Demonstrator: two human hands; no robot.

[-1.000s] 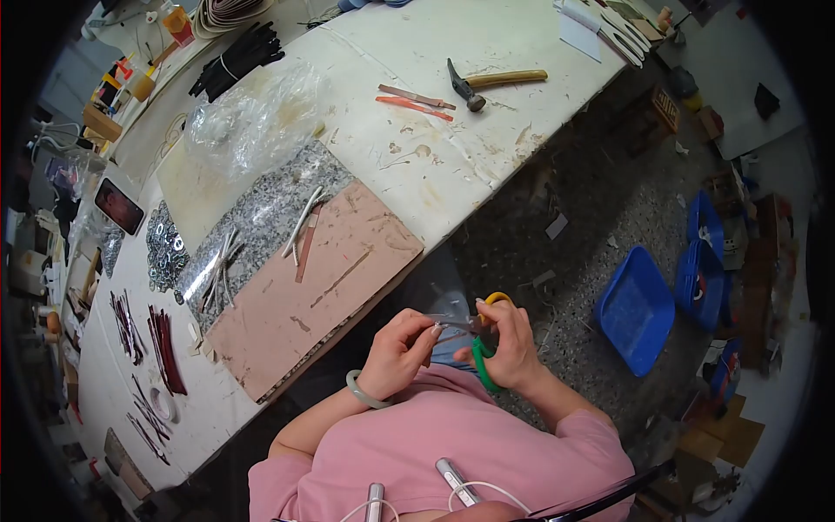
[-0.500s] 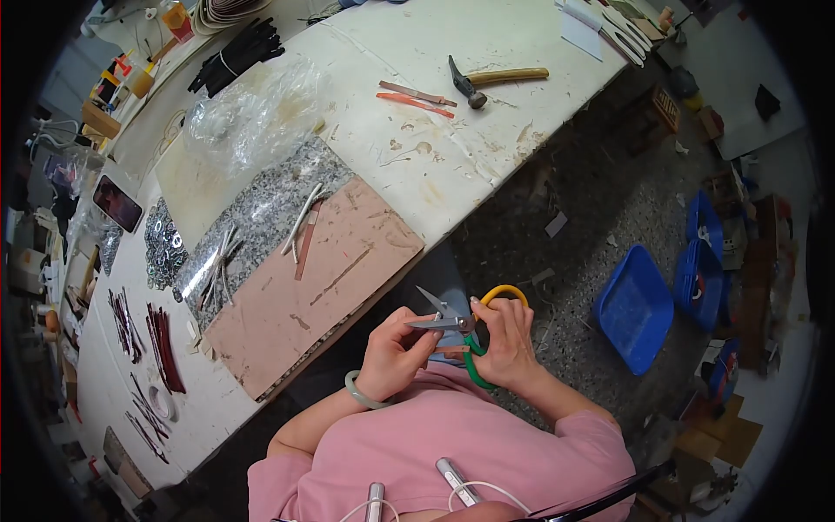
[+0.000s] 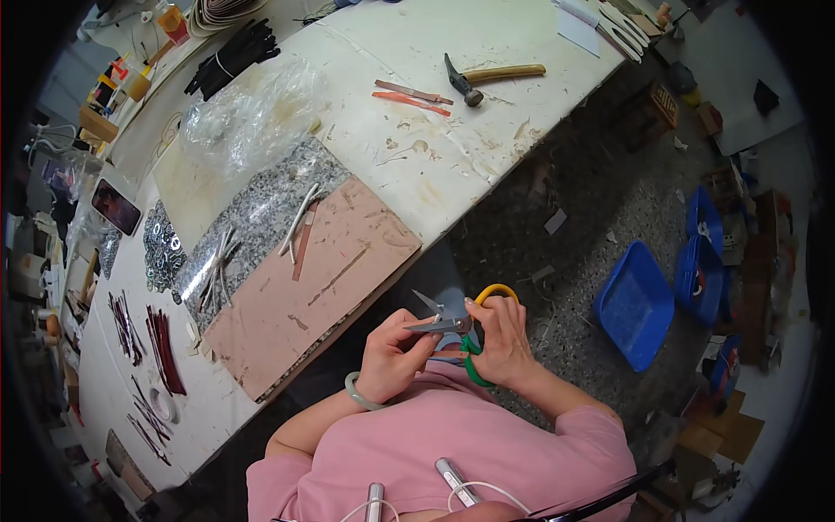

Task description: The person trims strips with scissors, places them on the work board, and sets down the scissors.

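Note:
My right hand (image 3: 503,348) is closed around the handles of a pair of scissors (image 3: 450,325), one loop yellow and the other green. The blades stand apart and point left, toward my left hand (image 3: 389,355). My left hand's fingers are pinched right beside the blades on a thin strip (image 3: 450,355), whose pinkish end sticks out near the green handle. A small whitish bit shows between the blades; whether it belongs to the same strip I cannot tell. Both hands are in front of my body, off the table's edge.
A pinkish board (image 3: 304,291) on a speckled slab lies nearest, bearing pale strips (image 3: 301,217). Farther along the white table are a hammer (image 3: 487,76) and clear plastic film (image 3: 252,117). Dark red strips (image 3: 163,348) lie left. A blue basin (image 3: 635,306) sits on the floor at right.
The scissors and my right hand have shifted very slightly left in view. Both hands keep their grips, and the blades remain apart.

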